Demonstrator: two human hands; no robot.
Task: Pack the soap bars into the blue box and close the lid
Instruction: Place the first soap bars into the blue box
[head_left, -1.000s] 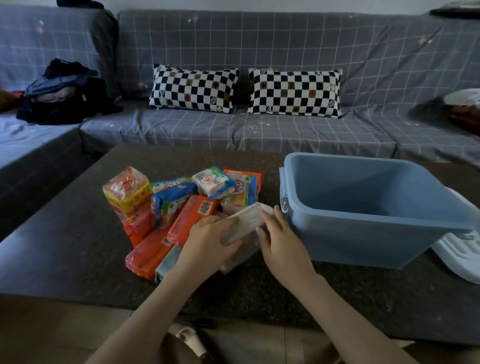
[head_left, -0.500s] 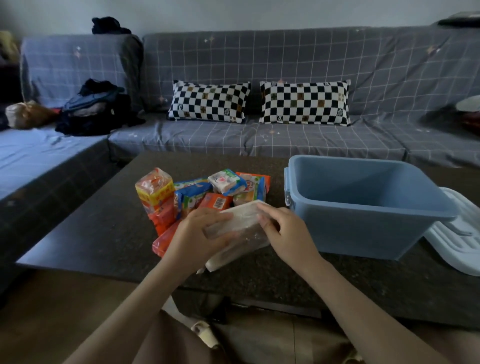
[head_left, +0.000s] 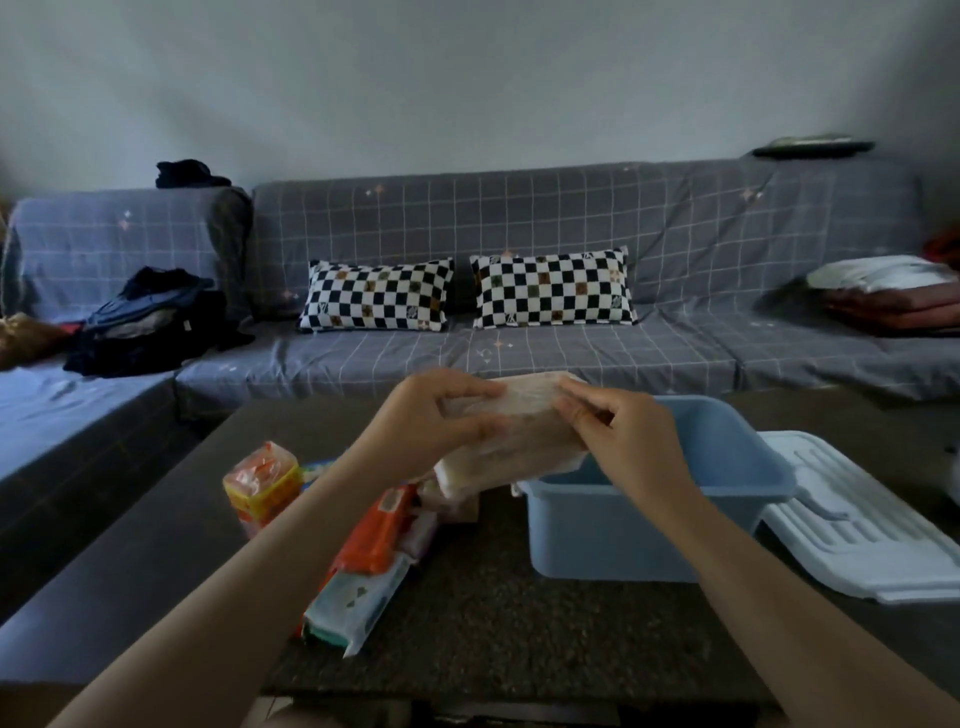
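Both hands hold a pale, clear-wrapped soap pack up in the air above the table, over the left rim of the blue box. My left hand grips its left end and my right hand grips its right end. The box stands open on the dark table. Its white lid lies flat to the right of it. A pile of wrapped soap bars lies on the table left of the box, partly hidden by my left forearm; an orange-yellow pack stands at its left.
The dark stone-topped table reaches to a grey checked sofa behind it. Two black-and-white chequered cushions lean on the sofa back. Dark clothes lie piled on the sofa's left; folded cloth lies at the right.
Both hands have lifted the pale soap pack off the pile and carried it up and right, over the box's left rim. The view has tilted upward.
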